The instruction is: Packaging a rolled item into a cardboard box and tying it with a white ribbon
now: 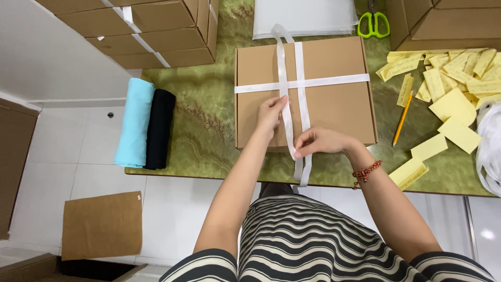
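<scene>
- Pinching the white ribbon (292,78), your left hand (270,112) has its fingers closed on a strand atop the flat cardboard box (334,107).
- Your right hand (318,142) nips the strand at the box's near edge.
- The box sits on the green counter (203,120), beside yellow paper slips (459,78).

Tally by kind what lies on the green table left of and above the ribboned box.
Rolled cloths, one light blue and one black: 2
Scissors with green handles: 1
White sheet stack: 1
Total: 4
</scene>
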